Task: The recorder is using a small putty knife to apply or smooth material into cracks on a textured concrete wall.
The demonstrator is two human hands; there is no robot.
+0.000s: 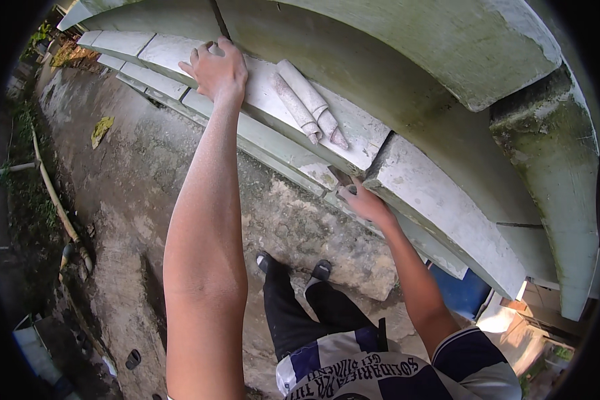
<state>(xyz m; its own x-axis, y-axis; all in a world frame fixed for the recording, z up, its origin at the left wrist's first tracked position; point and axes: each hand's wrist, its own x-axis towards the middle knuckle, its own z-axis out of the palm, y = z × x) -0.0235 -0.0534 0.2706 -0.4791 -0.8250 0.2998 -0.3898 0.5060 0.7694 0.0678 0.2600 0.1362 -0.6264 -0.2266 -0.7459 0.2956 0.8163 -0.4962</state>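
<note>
My left hand [219, 70] rests on the white top of a long pale-green ledge [170, 53], its fingers spread and a little bent, with nothing seen in them. Lower down and to the right, my right hand [367, 201] pinches a thin, flat grey piece [340, 175] that looks like a scraper blade. It lies against the ledge's front edge, close to a dark gap [382, 155] between two slabs. Between my hands, two dusty rolled sheets [307, 103] lie side by side on the ledge. Their material I cannot make out.
Green-stained panels [380, 80] rise behind the ledge, and a second ledge [280, 157] runs below it. Under my feet is rough, stained concrete [147, 180]. A pipe [57, 200] runs along the left, a slipper [133, 359] lies at lower left, and a blue container [455, 290] stands at right.
</note>
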